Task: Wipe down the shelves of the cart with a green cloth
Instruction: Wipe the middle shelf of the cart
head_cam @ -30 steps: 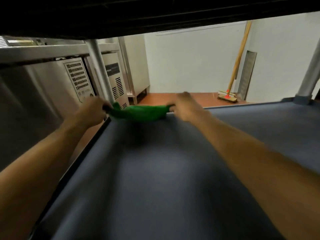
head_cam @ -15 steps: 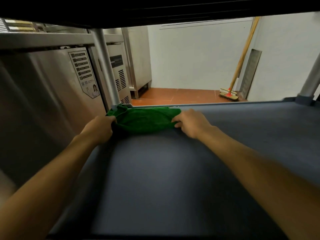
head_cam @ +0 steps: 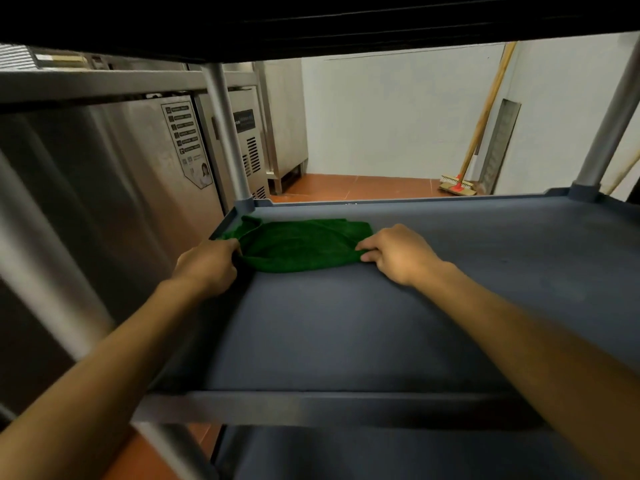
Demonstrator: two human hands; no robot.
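One green cloth, two hands, two visible cart shelves, three metal posts, one broom

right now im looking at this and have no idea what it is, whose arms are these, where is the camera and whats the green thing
There is no machine here: these are a person's two bare arms. The one picture comes from a wide-angle camera worn on the person's head, looking forward and down, so the edges bend. The person is reaching into a cart, over its grey middle shelf, with another shelf dark overhead. The green cloth lies spread on the shelf near its far left corner, beside the metal post. The left hand pinches the cloth's left end and the right hand pinches its right end. Beyond the cart are steel kitchen cabinets and a broom leaning on the white wall.
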